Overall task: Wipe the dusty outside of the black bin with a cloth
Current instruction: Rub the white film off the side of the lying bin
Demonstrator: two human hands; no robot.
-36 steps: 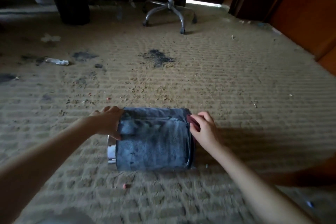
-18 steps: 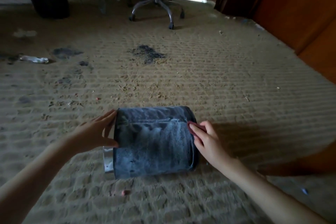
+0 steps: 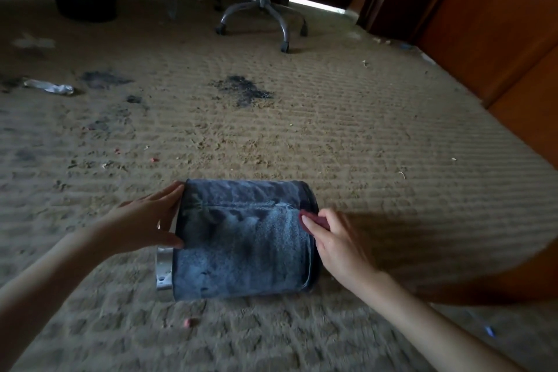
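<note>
The left hand [image 3: 145,226] has uncurled from the top of the bin [image 3: 241,251] and now lies spread, fingers straight, across its open end, with the thumb on the dusty side just above the metal rim [image 3: 164,269]. This looks like a brace to stop the bin rolling or sliding. The bin lies on its side on the carpet [image 3: 302,136], well away from the wooden panelling along the carpet's right edge. The right hand [image 3: 338,244] pinches a small reddish cloth [image 3: 314,219] against the upper part of the bin's base end (probably where a wiping stroke starts). The bin sits between the hands, touching both, and most of its side is grey with dust.
</note>
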